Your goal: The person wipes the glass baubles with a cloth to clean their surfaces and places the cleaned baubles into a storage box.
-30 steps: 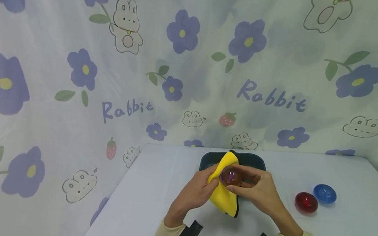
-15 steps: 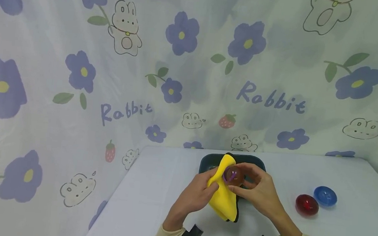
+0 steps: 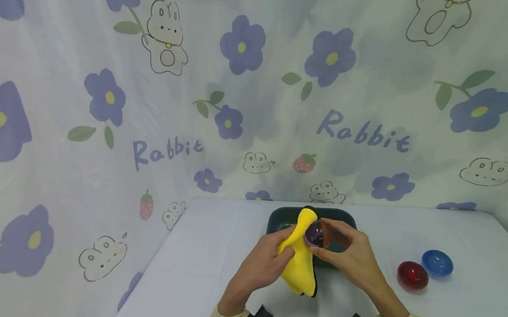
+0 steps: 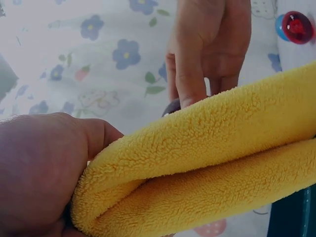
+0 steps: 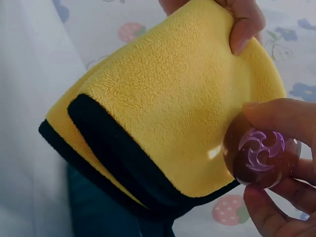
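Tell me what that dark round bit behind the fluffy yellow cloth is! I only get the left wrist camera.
Observer: It is a brownish see-through ball with a purple swirl inside. The right hand pinches it in its fingertips, against the yellow cloth.
Operator: Is the cloth yellow all over?
Observer: No. The right wrist view shows a black border along its edge.
Operator: What is under the hands?
Observer: The head view shows a dark tray on the white table. The left hand grips the cloth above it.
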Motion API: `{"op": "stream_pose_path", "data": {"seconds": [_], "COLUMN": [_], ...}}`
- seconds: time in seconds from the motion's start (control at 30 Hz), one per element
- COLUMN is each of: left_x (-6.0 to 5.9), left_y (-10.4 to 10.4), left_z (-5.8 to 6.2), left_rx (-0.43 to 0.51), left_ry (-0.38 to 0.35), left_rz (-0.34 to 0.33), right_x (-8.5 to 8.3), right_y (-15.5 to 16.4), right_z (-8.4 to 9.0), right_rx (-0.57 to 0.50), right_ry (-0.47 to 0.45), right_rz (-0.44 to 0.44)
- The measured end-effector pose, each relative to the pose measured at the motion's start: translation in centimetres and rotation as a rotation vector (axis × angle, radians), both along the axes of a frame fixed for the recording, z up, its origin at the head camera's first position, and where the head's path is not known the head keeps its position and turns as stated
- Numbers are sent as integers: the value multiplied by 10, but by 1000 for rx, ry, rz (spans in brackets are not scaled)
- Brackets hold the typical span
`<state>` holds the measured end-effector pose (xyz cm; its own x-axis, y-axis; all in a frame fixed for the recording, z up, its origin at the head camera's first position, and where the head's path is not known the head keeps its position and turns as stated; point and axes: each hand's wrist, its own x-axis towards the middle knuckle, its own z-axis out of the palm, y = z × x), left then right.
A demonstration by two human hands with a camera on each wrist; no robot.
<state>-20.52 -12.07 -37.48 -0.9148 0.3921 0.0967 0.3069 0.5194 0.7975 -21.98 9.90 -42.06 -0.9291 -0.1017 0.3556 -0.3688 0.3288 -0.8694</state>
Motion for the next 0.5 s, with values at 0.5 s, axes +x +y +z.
{"op": "stream_pose_path", "data": {"seconds": [0.5], "left_x": [5], "left_y": [5], "left_z": [-2], "left_rx": [-13], "left_ry": [130], "left_rz": [11], "right_x": [4], "right_y": [0], "right_z": [9], "right_rx": [105], "right_ry": [-53], "right_rz": [2]}}
